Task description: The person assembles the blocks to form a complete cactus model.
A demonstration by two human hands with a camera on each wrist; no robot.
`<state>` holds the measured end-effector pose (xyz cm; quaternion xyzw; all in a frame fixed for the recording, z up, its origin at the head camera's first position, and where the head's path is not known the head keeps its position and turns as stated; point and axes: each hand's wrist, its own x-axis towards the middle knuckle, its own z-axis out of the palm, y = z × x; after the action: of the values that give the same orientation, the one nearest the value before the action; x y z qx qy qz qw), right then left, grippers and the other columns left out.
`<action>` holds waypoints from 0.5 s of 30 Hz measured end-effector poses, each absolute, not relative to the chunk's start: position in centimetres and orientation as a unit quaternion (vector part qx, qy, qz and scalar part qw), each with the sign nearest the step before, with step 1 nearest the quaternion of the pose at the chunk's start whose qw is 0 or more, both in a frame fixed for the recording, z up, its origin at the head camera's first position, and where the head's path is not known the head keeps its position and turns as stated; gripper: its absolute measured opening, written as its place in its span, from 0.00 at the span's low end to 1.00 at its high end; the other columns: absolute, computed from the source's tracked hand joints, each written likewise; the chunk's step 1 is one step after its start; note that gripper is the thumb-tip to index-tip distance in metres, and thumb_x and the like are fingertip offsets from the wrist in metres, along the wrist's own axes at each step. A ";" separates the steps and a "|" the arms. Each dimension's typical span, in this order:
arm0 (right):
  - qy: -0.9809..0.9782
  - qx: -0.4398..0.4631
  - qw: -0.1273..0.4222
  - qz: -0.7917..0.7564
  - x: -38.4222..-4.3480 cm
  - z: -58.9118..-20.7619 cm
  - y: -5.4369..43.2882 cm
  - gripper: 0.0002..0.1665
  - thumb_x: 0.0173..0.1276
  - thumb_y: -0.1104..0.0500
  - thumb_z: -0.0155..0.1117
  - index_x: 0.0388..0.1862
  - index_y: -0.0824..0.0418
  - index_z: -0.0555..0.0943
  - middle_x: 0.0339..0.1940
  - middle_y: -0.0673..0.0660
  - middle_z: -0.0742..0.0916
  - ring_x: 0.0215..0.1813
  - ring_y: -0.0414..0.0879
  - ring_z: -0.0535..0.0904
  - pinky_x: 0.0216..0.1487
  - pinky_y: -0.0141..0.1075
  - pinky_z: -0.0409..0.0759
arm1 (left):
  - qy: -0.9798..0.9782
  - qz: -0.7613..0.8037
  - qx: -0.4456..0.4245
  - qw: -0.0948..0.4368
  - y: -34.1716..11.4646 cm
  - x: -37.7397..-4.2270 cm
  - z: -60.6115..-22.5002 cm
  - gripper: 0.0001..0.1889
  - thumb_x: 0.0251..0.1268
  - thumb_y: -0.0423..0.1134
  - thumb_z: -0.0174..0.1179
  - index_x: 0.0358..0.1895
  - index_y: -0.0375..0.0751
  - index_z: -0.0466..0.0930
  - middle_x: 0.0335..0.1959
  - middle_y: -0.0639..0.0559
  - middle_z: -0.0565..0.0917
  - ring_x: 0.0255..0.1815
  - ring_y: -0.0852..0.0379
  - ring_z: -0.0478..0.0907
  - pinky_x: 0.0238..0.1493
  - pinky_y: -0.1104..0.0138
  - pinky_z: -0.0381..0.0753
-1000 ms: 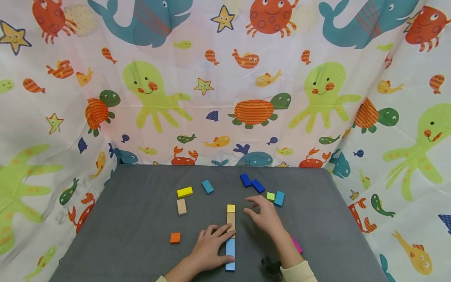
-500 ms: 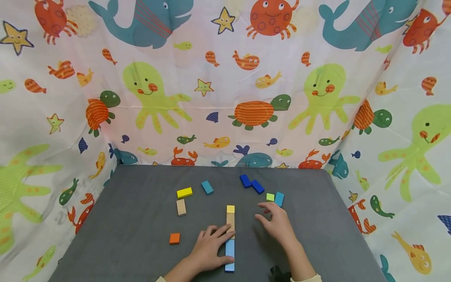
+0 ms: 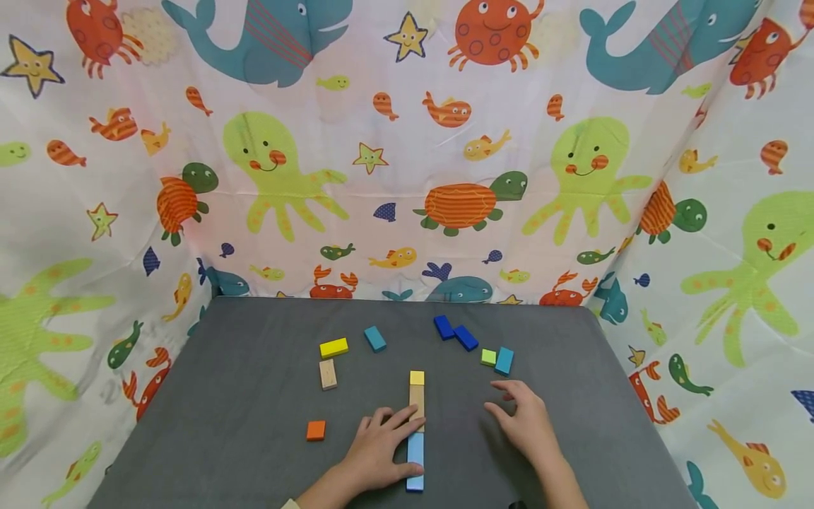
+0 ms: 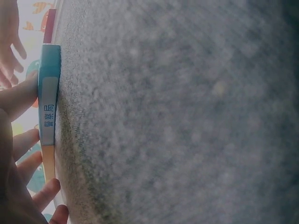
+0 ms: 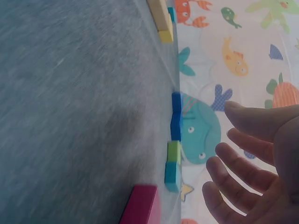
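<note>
A straight row on the grey table is made of a light-blue block (image 3: 415, 452), a wooden block (image 3: 416, 394) and a small yellow block (image 3: 416, 377) at its far end. My left hand (image 3: 384, 449) rests on the row from the left side. Its thumb touches the light-blue block near its close end, and its fingers reach the wooden one. In the left wrist view, that light-blue block (image 4: 48, 107) shows printed characters on its side. To the right, my right hand (image 3: 524, 420) hovers with relaxed, spread fingers and holds nothing. A magenta block (image 5: 141, 205) appears below it in the right wrist view.
Farther back lie dark-blue blocks (image 3: 466, 338), a green block (image 3: 488, 357) and a teal block (image 3: 504, 361). On the left are a yellow block (image 3: 333, 347), another teal block (image 3: 375, 338), a wooden block (image 3: 327, 375) and an orange block (image 3: 316, 430). A patterned curtain (image 3: 394, 212) surrounds the table.
My right hand has moved rightward and closer to me, away from the row and the green block. The magenta block has gone out of sight in the head view. My left hand stays put.
</note>
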<state>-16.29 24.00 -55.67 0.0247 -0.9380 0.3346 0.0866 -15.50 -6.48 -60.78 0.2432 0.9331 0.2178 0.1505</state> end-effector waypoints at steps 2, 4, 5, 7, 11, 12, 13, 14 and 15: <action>-0.940 0.019 0.087 0.329 -15.8 -55.7 24.6 0.25 0.63 0.60 0.82 0.60 0.60 0.87 0.54 0.57 0.88 0.50 0.53 0.86 0.48 0.48 0.83 | 0.932 0.221 0.242 0.151 -6.4 -15.5 -60.9 0.42 0.61 0.76 0.64 0.79 0.76 0.66 0.84 0.68 0.61 0.73 0.46 0.63 0.63 0.42 0.68; -0.943 0.009 0.084 0.323 -15.4 -55.8 25.1 0.26 0.63 0.59 0.82 0.60 0.60 0.87 0.54 0.58 0.88 0.50 0.53 0.86 0.48 0.48 0.83 | 0.932 0.225 0.241 0.152 -6.4 -15.6 -61.1 0.42 0.60 0.76 0.64 0.79 0.77 0.66 0.84 0.68 0.61 0.73 0.46 0.63 0.64 0.41 0.67; -0.944 0.004 0.082 0.320 -15.1 -55.9 25.4 0.26 0.63 0.59 0.82 0.60 0.60 0.87 0.55 0.58 0.88 0.51 0.53 0.86 0.48 0.48 0.83 | 0.931 0.227 0.241 0.151 -6.4 -15.6 -61.2 0.42 0.60 0.77 0.64 0.79 0.77 0.66 0.84 0.69 0.61 0.73 0.46 0.63 0.64 0.41 0.67; -0.946 -0.007 0.074 0.317 -14.7 -55.9 25.9 0.25 0.64 0.59 0.82 0.60 0.60 0.87 0.55 0.59 0.88 0.51 0.53 0.86 0.48 0.49 0.83 | 0.931 0.232 0.239 0.152 -6.3 -15.7 -61.4 0.42 0.60 0.76 0.64 0.79 0.77 0.66 0.84 0.69 0.60 0.73 0.47 0.62 0.65 0.41 0.67; -0.949 -0.025 0.056 0.308 -14.0 -55.9 26.7 0.25 0.66 0.58 0.80 0.61 0.61 0.86 0.56 0.60 0.88 0.51 0.54 0.85 0.48 0.51 0.83 | 0.931 0.231 0.240 0.152 -6.5 -15.8 -61.4 0.42 0.60 0.77 0.64 0.79 0.77 0.66 0.84 0.69 0.60 0.73 0.47 0.62 0.64 0.41 0.67; -0.950 -0.028 0.053 0.306 -13.9 -56.0 26.8 0.25 0.66 0.58 0.80 0.61 0.61 0.86 0.56 0.61 0.88 0.51 0.55 0.85 0.48 0.51 0.83 | 0.931 0.231 0.239 0.153 -6.5 -15.8 -61.5 0.42 0.60 0.77 0.64 0.79 0.77 0.66 0.84 0.69 0.60 0.74 0.47 0.62 0.64 0.41 0.66; -0.951 -0.031 0.050 0.303 -13.8 -56.0 26.9 0.26 0.66 0.57 0.81 0.61 0.62 0.86 0.56 0.61 0.87 0.51 0.55 0.85 0.48 0.52 0.84 | 0.931 0.230 0.239 0.154 -6.5 -15.7 -61.5 0.42 0.60 0.77 0.64 0.79 0.77 0.66 0.84 0.69 0.60 0.74 0.47 0.62 0.64 0.41 0.66; -0.952 -0.035 0.049 0.301 -13.7 -56.0 27.0 0.26 0.65 0.57 0.81 0.61 0.62 0.86 0.56 0.62 0.87 0.51 0.55 0.84 0.48 0.52 0.84 | 0.931 0.230 0.240 0.154 -6.6 -15.7 -61.4 0.42 0.61 0.77 0.63 0.79 0.77 0.66 0.84 0.69 0.60 0.74 0.47 0.62 0.64 0.41 0.66; -0.952 -0.038 0.047 0.299 -13.6 -56.0 27.1 0.27 0.65 0.57 0.81 0.61 0.62 0.86 0.56 0.62 0.87 0.51 0.56 0.84 0.48 0.53 0.84 | 0.930 0.229 0.240 0.155 -6.6 -15.7 -61.5 0.42 0.61 0.77 0.63 0.79 0.77 0.66 0.84 0.69 0.60 0.73 0.47 0.62 0.64 0.41 0.66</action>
<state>-13.62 27.12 -56.04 -0.0380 -0.9522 0.2993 0.0473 -15.67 -6.57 -61.46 0.2399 0.9305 0.2295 0.1549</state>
